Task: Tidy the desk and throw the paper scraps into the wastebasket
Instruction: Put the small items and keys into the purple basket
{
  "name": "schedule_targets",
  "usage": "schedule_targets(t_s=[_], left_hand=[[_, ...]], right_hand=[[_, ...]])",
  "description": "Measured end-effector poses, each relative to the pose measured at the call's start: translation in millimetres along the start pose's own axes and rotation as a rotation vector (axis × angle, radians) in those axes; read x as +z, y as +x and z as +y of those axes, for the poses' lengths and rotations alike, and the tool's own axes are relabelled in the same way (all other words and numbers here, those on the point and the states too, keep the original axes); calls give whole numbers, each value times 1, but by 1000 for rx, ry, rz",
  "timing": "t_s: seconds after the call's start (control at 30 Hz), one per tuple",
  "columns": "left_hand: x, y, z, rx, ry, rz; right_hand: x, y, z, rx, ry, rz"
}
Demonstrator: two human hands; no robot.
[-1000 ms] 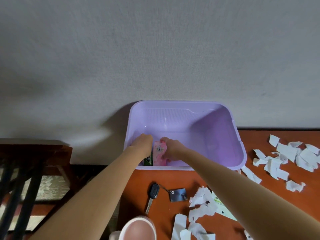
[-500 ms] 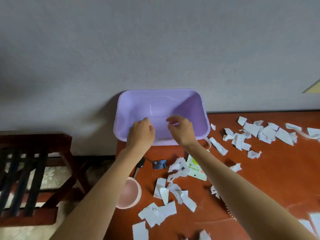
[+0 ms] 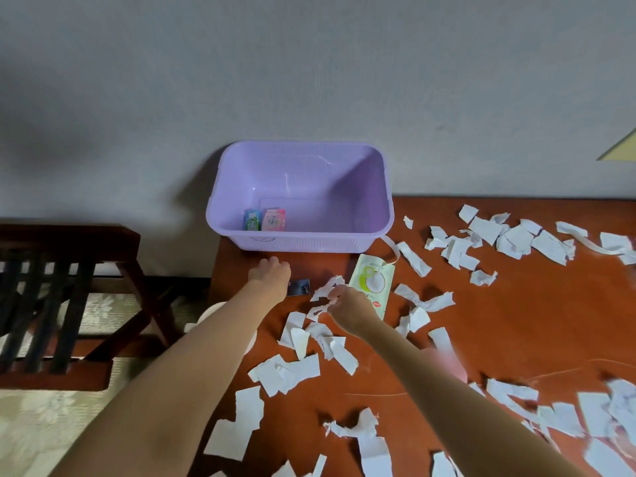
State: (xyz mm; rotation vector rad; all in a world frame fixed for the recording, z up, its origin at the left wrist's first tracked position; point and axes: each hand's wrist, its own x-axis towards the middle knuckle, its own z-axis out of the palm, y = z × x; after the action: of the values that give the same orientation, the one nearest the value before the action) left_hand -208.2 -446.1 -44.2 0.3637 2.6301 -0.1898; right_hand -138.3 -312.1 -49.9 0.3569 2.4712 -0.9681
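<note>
White torn paper scraps (image 3: 292, 370) lie scattered over the red-brown desk (image 3: 499, 321). My right hand (image 3: 347, 309) rests among them, its fingertips pinched on a crumpled scrap (image 3: 327, 290) beside a green-and-white pouch (image 3: 373, 280). My left hand (image 3: 270, 273) lies knuckles up in front of the purple basket (image 3: 299, 239), fingers curled down next to a dark key tag (image 3: 300, 287). The key itself is hidden under that hand. Inside the basket, a green pack (image 3: 252, 220) and a pink pack (image 3: 274, 220) stand against the near wall.
A dark wooden slatted rack (image 3: 69, 270) stands left of the desk on a patterned floor. A pale round container (image 3: 206, 315) at the desk's left edge is mostly hidden by my left forearm. More scraps (image 3: 516, 235) cover the desk's far right. A grey wall rises behind.
Both hands have come out of the basket and down to the desk, leaving the two packs inside. The view has pulled back and tilted down.
</note>
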Motion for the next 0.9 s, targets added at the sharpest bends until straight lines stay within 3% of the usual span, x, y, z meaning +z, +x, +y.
schedule_targets(t_s=[0.23, 0.37, 0.5, 0.6, 0.77, 0.9], left_hand=[[15, 26, 8, -10, 120, 88], [22, 21, 10, 41, 41, 170], [15, 9, 18, 54, -144, 241], [9, -1, 23, 34, -252, 298], [1, -16, 21, -45, -376, 443], [-2, -32, 29, -109, -515, 520]], right_hand=[[-6, 15, 16, 131, 55, 240], [-18, 15, 38, 259, 26, 449], [-21, 21, 50, 467, 55, 301], [-17, 22, 49, 464, -46, 189], [-21, 29, 51, 515, 90, 249], [-26, 20, 54, 430, 202, 297]])
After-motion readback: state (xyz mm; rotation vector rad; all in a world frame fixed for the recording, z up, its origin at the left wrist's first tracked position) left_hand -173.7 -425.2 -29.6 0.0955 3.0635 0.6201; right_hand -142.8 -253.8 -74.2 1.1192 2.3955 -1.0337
